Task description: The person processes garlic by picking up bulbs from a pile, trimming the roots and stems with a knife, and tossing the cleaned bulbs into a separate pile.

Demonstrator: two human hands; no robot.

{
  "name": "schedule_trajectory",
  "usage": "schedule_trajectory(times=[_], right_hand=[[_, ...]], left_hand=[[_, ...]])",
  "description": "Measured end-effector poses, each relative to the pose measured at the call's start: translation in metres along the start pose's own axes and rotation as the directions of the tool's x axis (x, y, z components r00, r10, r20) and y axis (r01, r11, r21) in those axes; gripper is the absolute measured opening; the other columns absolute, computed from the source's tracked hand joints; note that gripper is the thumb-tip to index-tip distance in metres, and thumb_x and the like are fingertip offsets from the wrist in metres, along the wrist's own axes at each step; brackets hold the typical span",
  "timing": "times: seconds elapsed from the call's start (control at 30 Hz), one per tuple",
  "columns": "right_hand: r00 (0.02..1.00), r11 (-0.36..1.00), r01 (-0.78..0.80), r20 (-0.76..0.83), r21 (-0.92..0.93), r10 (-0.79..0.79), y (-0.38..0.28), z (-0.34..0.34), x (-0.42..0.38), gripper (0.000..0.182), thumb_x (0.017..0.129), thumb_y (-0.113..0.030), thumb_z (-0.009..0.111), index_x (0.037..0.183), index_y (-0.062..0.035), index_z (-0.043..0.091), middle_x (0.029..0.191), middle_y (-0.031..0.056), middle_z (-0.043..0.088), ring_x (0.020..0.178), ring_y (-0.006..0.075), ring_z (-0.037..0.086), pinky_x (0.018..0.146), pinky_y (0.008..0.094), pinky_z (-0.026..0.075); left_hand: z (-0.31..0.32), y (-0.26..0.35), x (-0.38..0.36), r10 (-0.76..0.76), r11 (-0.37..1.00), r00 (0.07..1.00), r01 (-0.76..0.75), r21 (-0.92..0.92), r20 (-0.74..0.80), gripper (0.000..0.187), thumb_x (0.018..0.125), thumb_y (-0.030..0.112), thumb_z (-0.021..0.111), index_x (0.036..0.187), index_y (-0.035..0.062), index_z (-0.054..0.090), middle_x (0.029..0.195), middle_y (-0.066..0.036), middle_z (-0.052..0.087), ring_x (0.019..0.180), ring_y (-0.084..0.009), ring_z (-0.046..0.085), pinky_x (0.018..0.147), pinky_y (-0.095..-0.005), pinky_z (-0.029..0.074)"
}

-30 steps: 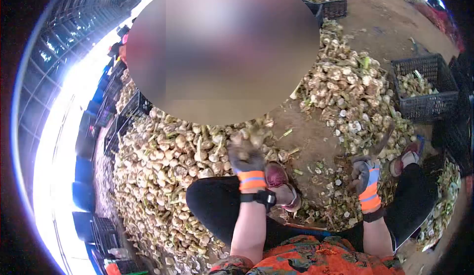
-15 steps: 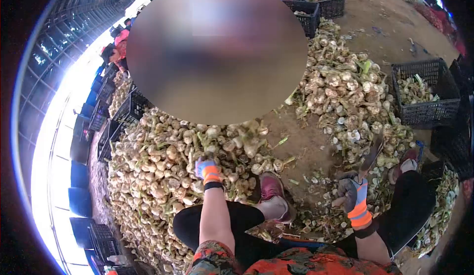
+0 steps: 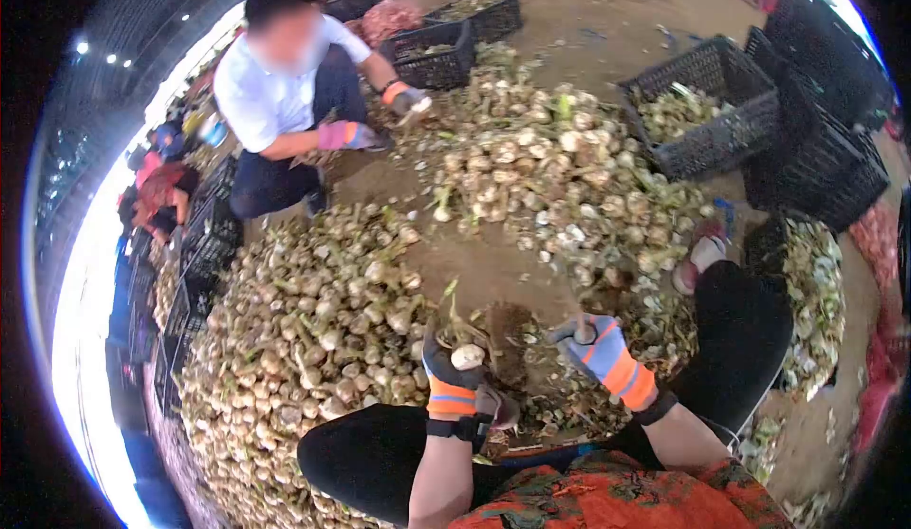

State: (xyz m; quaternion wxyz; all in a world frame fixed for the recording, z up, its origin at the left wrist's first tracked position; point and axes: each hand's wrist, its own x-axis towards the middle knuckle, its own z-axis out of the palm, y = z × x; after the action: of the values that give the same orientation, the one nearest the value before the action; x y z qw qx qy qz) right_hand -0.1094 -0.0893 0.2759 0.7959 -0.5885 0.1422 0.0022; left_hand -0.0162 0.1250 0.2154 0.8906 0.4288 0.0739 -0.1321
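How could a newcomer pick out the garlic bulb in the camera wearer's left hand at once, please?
Start at the large garlic heap on the picture's left, then find the wearer's gloved left hand by its right edge. The pale garlic bulb is there, stalk pointing up. Unlike the loose heaped bulbs, it is held in a hand.

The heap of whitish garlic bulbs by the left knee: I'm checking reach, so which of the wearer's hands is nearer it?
Left. The left hand, in an orange-cuffed glove, is beside the heap's edge; the right hand, gloved alike, is farther right, away from it.
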Motion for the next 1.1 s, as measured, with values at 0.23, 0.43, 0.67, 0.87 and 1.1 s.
schedule_trajectory(times=[0.23,0.43,0.67,0.87,1.1], right_hand=[[1.000,0.990,0.005,-0.029,-0.137,-0.009,0.030,-0.039,-0.010,0.012,0.074,-0.005,0.062,0.085,-0.0010,0.063,0.070,0.0049,0.062,0.055,0.0070,0.052,0.048,0.0228,0.041],[0.971,0.826,0.195,-0.013,-0.529,-0.237,0.033,-0.055,-0.010,0.019,0.071,-0.022,0.060,0.079,-0.0052,0.062,0.070,0.0135,0.062,0.063,0.0300,0.060,0.057,0.0354,0.047],[0.978,0.339,0.185,0.206,-0.923,0.026,0.007,-0.051,-0.015,0.032,0.066,-0.033,0.056,0.085,-0.0081,0.061,0.081,0.0172,0.062,0.076,0.0341,0.060,0.068,0.0429,0.047],[0.985,0.406,0.098,0.147,-0.909,0.090,0.021,-0.056,-0.005,0.034,0.066,-0.034,0.056,0.084,-0.0058,0.062,0.085,0.0185,0.062,0.077,0.0342,0.060,0.069,0.0416,0.048],[0.860,0.867,-0.017,-0.435,0.499,0.267,0.001,-0.123,-0.010,0.016,0.077,-0.019,0.054,0.079,-0.0036,0.059,0.066,0.0048,0.052,0.057,0.0188,0.052,0.042,0.0316,0.042]], left_hand=[[0.041,-0.040,-0.019,-0.381,0.844,0.924,0.366,-0.391,0.042,0.010,0.087,0.013,0.049,0.093,0.0060,0.054,0.079,-0.008,0.056,0.068,-0.0169,0.055,0.053,-0.0264,0.047],[0.030,-0.079,-0.020,-0.345,0.939,0.935,0.344,0.024,0.082,0.023,0.088,0.015,0.047,0.109,0.0063,0.050,0.088,-0.008,0.060,0.082,-0.0201,0.057,0.067,-0.0303,0.045],[-0.037,-0.117,0.018,-0.544,0.764,0.809,0.367,0.530,0.224,0.025,0.091,0.017,0.042,0.110,0.0032,0.051,0.107,-0.008,0.055,0.093,-0.0175,0.053,0.082,-0.0307,0.044],[-0.011,-0.076,-0.006,-0.432,0.851,0.823,0.237,0.469,0.368,0.029,0.087,0.014,0.048,0.113,0.0008,0.049,0.113,-0.010,0.053,0.096,-0.0186,0.052,0.085,-0.0311,0.043],[0.000,0.048,0.005,0.124,0.959,0.964,-0.055,0.279,-0.234,0.038,0.081,0.025,0.055,0.111,0.0011,0.052,0.108,-0.008,0.056,0.095,-0.0243,0.053,0.085,-0.0357,0.045]])
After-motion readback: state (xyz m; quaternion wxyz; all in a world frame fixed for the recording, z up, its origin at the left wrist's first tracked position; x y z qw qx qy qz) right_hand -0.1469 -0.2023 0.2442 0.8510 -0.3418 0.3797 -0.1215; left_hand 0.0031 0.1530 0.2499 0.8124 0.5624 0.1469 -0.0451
